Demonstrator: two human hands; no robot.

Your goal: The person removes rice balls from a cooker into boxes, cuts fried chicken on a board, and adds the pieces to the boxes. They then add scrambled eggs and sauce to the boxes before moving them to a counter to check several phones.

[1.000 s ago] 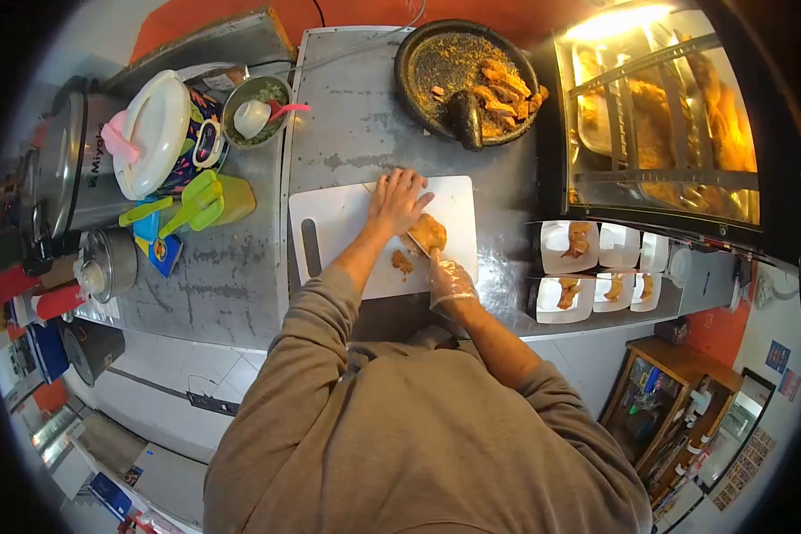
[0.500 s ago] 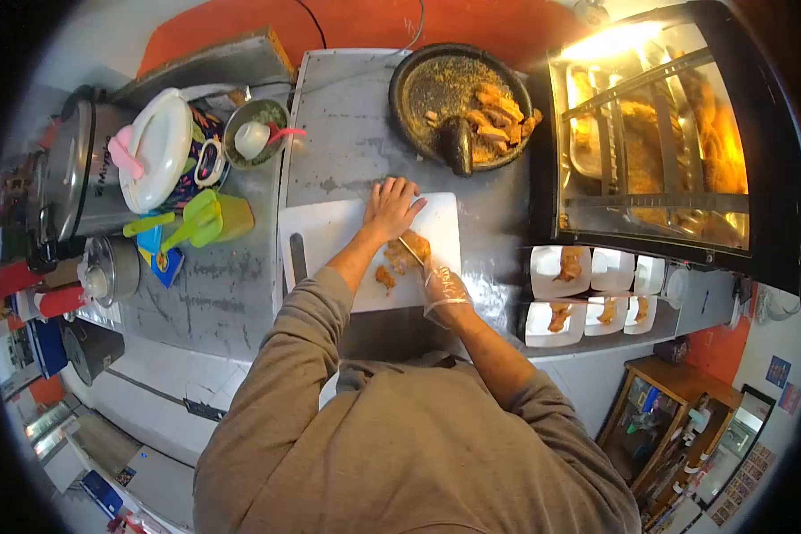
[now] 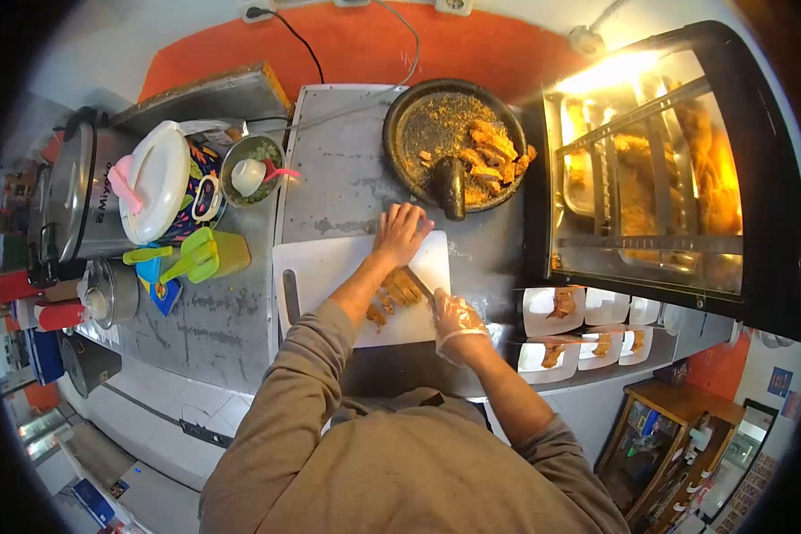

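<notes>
My left hand [image 3: 403, 233], bare, lies flat across the far part of a white cutting board [image 3: 325, 256], fingers outstretched and thumb to the right. In a clear plastic glove, my right hand [image 3: 458, 319] grips a knife [image 3: 421, 282] whose blade slants up toward my left palm. The handle is hidden in the glove. Left of the blade are strips of browned meat [image 3: 400, 290], which looks like fried chicken. Smaller bits [image 3: 376, 317] lie nearer me on the board.
Beyond the board stands a stone mortar [image 3: 400, 169] with a pestle [image 3: 451, 187] and browned pieces [image 3: 494, 153]. A lit display case [image 3: 645, 240] is at right, with several white dishes [image 3: 536, 311] before it. A green jug [image 3: 231, 253] and a bowl [image 3: 238, 194] stand at left.
The view has tipped up slightly. My right hand and the knife have shifted right, and more cut strips now show left of the blade. My left hand stays flat near the board's far edge.
</notes>
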